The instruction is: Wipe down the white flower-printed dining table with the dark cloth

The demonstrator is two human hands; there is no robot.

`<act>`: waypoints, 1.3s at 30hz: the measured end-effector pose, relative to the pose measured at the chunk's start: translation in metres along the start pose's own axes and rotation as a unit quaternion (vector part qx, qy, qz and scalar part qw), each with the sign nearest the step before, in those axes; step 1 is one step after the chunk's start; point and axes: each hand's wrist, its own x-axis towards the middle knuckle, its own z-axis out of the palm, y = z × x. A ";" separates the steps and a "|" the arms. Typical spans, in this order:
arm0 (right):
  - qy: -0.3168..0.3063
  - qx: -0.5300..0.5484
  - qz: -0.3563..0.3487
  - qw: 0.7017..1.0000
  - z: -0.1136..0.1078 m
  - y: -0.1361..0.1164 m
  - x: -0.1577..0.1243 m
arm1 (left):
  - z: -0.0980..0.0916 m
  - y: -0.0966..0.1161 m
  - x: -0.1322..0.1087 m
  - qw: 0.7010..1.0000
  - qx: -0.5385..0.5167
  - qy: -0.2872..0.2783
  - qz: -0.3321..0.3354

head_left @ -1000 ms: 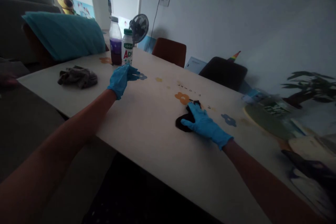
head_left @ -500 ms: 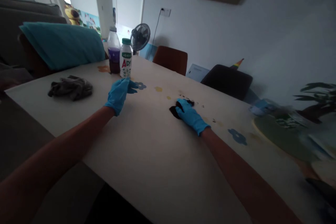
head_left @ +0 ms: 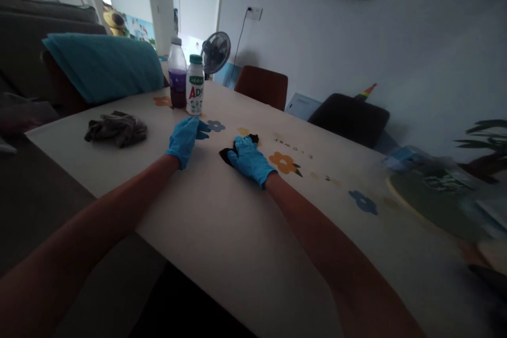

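Right grip lies palm-down, arm outstretched (left grip hangs loosely bent).

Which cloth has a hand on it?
The black cloth, under the gloved right hand. The other, the crumpled grey cloth, lies apart on the table with neither hand on it.

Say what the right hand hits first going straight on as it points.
Likely the fingers of the left hand, or else the white bottle just beyond; depth is unclear.
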 end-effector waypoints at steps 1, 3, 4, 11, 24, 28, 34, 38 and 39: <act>-0.003 0.000 0.002 1.000 -0.002 0.005 -0.008 | 0.000 0.001 -0.001 1.000 0.001 0.003 -0.008; -0.011 0.002 0.005 1.000 -0.005 0.022 -0.032 | 0.001 0.003 -0.003 1.000 0.002 0.000 -0.022; -0.014 0.004 0.007 1.000 -0.008 0.033 -0.047 | 0.001 0.004 -0.003 1.000 0.001 -0.002 -0.026; 0.003 0.024 0.052 0.998 -0.039 0.130 -0.198 | 0.003 0.001 -0.004 1.000 -0.002 -0.006 -0.025; -0.001 -0.008 0.055 0.998 -0.042 0.120 -0.268 | 0.008 0.011 -0.011 1.000 -0.014 -0.003 -0.022; -0.034 -0.005 -0.009 0.999 -0.031 0.084 -0.203 | 0.009 0.008 -0.008 0.999 -0.030 -0.011 -0.007; -0.063 -0.001 -0.067 0.996 -0.006 0.019 -0.075 | 0.008 -0.001 0.002 0.999 -0.036 0.017 -0.019; -0.042 -0.007 -0.082 0.996 0.010 -0.026 0.002 | 0.007 -0.002 0.003 0.999 -0.038 0.014 -0.026; -0.033 -0.005 -0.089 0.995 0.014 -0.034 0.017 | 0.007 -0.001 0.003 0.999 -0.037 0.016 -0.033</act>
